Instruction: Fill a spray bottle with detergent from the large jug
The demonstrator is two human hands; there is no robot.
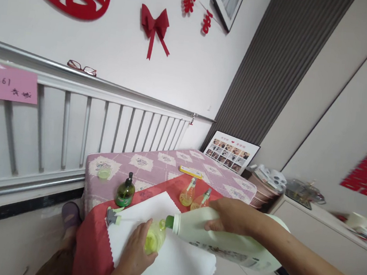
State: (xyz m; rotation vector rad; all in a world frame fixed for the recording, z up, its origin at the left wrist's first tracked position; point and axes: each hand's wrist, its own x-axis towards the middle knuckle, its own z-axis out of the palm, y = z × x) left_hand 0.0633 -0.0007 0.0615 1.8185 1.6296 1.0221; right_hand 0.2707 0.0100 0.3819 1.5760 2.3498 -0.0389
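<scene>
My right hand (232,218) grips a large pale-green jug (224,241) by its upper side. The jug lies tilted nearly level, its green spout (169,221) at the mouth of a small clear bottle (155,238). Yellow-green liquid shows inside that bottle, and my left hand (137,251) is wrapped round its left side. Both are above a white scallop-edged mat (184,270). A grey-and-green spray head (113,217) lies loose at the mat's left edge. Behind the jug stand two spray bottles (187,192) holding yellow liquid.
A dark green pump bottle (125,191) stands behind the mat on the red cloth (95,229). A green lid-like disc (103,173) and a yellow-and-white box (190,172) rest on the patterned tablecloth (164,158). A white radiator (105,124) runs along the wall.
</scene>
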